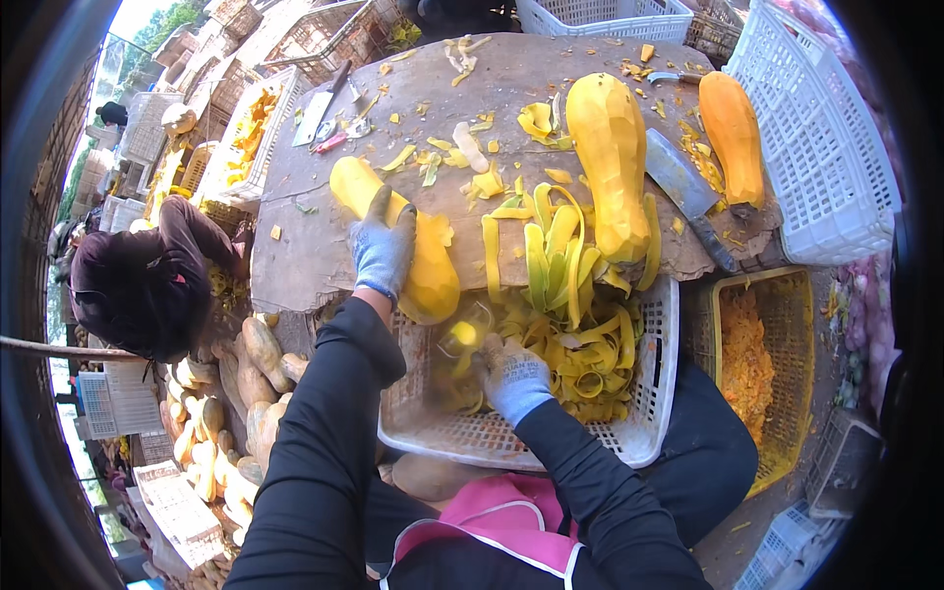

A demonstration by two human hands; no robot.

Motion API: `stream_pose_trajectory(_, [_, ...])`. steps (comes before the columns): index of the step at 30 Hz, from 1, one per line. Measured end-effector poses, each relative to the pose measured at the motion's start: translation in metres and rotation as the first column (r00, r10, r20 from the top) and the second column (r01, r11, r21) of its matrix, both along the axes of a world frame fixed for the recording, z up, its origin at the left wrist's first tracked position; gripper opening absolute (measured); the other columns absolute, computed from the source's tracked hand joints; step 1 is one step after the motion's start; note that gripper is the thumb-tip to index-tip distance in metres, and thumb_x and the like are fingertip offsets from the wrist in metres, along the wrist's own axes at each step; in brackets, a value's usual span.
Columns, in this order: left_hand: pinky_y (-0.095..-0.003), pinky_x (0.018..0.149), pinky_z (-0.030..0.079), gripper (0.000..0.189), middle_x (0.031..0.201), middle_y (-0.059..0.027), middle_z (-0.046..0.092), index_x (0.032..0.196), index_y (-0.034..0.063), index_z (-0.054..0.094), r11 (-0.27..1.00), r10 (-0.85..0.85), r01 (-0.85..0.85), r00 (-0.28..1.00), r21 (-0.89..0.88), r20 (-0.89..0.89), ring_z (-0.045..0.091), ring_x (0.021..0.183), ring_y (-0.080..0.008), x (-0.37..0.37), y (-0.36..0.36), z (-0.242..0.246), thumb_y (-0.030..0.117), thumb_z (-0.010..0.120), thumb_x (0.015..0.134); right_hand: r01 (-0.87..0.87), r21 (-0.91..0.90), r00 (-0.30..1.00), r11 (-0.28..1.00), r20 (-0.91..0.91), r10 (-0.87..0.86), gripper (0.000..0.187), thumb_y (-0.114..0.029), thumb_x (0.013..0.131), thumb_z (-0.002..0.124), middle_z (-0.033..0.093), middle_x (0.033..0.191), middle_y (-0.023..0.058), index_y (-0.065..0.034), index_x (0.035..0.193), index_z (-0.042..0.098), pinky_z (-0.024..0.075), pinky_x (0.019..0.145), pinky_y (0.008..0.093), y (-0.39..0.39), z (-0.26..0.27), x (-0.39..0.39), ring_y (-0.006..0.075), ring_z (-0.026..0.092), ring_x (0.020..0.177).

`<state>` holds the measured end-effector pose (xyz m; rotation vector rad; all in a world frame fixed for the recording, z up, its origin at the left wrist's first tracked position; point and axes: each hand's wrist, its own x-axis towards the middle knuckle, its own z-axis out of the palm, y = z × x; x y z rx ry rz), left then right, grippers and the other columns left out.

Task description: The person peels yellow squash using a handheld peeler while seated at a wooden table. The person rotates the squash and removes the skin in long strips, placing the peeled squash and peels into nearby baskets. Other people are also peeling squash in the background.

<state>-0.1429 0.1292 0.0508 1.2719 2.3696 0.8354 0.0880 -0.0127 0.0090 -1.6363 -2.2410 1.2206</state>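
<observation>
My left hand (382, 247), in a grey-blue work glove with dark fingertips, grips a peeled yellow squash (428, 284) that lies slanted over the near edge of the wooden table (324, 243). To its right, my gloved right hand (514, 376) is over a white plastic crate (501, 451) in my lap. It is closed around what looks like a peeler (467, 328); motion blur hides its exact shape, and a bright yellow bit shows at its head. Long yellow-green peel strips (590, 372) fill much of the crate and hang over the table edge.
A large peeled squash (606, 162), a cleaver (682, 177) and a smaller orange squash (730, 136) lie at right. Another cleaver (316, 114) rests at the far left. A yellow crate (800, 383) holds orange scraps. One person (144, 287) bends at left beside unpeeled squashes (258, 361).
</observation>
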Motion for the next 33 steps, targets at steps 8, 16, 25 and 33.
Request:
stream_pose_trajectory(8, [-0.0365, 0.091, 0.057, 0.055, 0.124, -0.0203, 0.067, 0.147, 0.0086, 0.056, 1.0, 0.026, -0.026, 1.0, -0.011, 0.016, 0.069, 0.107, -0.0268, -0.003, 0.002, -0.004, 0.027, 0.068, 0.096, 0.002, 0.318, 1.0, 0.948, -0.015, 0.003, 0.033, -0.024, 0.087, 0.067, 0.064, 0.102, 0.0119, -0.0197, 0.12, 0.065, 0.0533, 0.071, 0.047, 0.002, 0.013, -0.038, 0.0321, 0.068, 0.086])
stream_pose_trajectory(16, [-0.0373, 0.09, 0.057, 0.053, 0.122, -0.0182, 0.067, 0.146, 0.0105, 0.058, 0.998, 0.061, -0.061, 0.998, -0.007, 0.032, 0.069, 0.106, -0.0263, -0.004, 0.004, -0.002, 0.027, 0.068, 0.096, 0.045, -0.077, 0.978, 0.996, 0.206, -0.028, 0.036, -0.037, 0.095, 0.064, 0.065, 0.112, 0.0173, -0.0108, 0.119, 0.058, 0.0571, 0.08, 0.048, -0.018, -0.049, 0.004, 0.0362, 0.071, 0.096])
stream_pose_trajectory(25, [-0.0365, 0.087, 0.057, 0.051, 0.117, -0.0167, 0.068, 0.144, 0.0111, 0.06, 0.996, 0.085, -0.085, 0.995, 0.009, 0.052, 0.069, 0.099, -0.0238, -0.004, 0.002, -0.007, 0.027, 0.068, 0.096, 0.03, 0.227, 0.992, 0.973, -0.127, -0.001, 0.031, -0.021, 0.087, 0.069, 0.061, 0.099, 0.0158, -0.0109, 0.115, 0.058, 0.0534, 0.077, 0.0472, 0.022, 0.027, -0.032, 0.0353, 0.066, 0.091])
stream_pose_trajectory(33, [-0.0335, 0.083, 0.058, 0.048, 0.118, -0.0148, 0.066, 0.142, 0.0106, 0.061, 0.994, 0.04, -0.059, 0.98, 0.091, 0.193, 0.069, 0.095, -0.0229, -0.01, 0.009, -0.01, 0.021, 0.071, 0.096, 0.053, -0.123, 0.987, 0.991, -0.142, -0.071, 0.04, -0.037, 0.098, 0.058, 0.066, 0.115, 0.0227, -0.0088, 0.127, 0.058, 0.0533, 0.09, 0.0502, -0.01, -0.027, 0.012, 0.0394, 0.067, 0.106])
